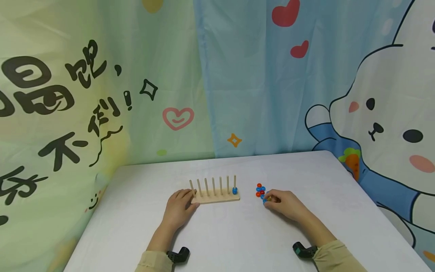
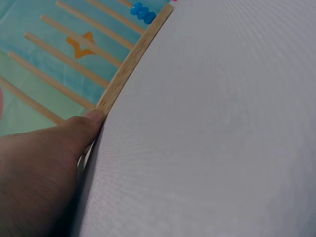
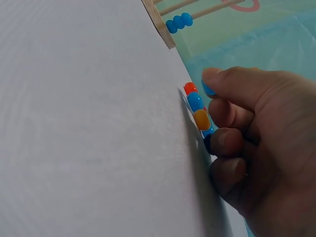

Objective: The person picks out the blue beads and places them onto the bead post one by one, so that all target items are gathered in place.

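Note:
A wooden board with several upright pegs stands in the middle of the table. Its rightmost peg carries three blue beads, stacked at the base. My left hand grips the board's left end, with the thumb against the front edge. To the right of the board, my right hand pinches a blue bead between thumb and forefinger, much of it hidden by the fingertips. Its other fingers curl beside a small group of loose beads in red, blue and yellow.
A white cloth covers the table. Behind it hangs a printed curtain with hearts and a cartoon figure. Black wrist devices sit at both sleeve cuffs.

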Tool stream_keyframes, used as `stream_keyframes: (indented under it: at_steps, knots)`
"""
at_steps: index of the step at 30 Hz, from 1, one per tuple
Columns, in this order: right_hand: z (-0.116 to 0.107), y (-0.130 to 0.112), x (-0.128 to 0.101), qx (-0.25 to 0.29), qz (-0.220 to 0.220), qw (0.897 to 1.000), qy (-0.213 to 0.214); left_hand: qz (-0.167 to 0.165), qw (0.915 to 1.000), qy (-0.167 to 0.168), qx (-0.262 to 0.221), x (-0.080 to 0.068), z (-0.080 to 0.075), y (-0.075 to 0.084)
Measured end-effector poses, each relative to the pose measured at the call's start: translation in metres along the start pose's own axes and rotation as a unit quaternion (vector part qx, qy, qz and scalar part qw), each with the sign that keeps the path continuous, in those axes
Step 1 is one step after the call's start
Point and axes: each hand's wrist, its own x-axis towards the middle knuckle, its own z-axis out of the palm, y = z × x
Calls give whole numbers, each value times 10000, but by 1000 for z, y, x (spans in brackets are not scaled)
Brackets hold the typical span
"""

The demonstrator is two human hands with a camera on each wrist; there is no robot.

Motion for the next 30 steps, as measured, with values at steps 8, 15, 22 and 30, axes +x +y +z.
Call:
stream_keyframes:
  at_steps: [8,15,22,30]
  knots:
    - [-5,-1,3,131,241,9996,-74,-18,10000,32,-59,0,-1,0]
    - [-11,-10,4,406,326,9985,-160,-76,10000,-31,-54,0,1,-1]
    - [-19,-21,8,408,237,9985,-280,-72,10000,-28,-51,-1,1,-2]
    - [-30,-37,22,249,-61,9996,-138,-11,10000,3,-22,1,2,-3]
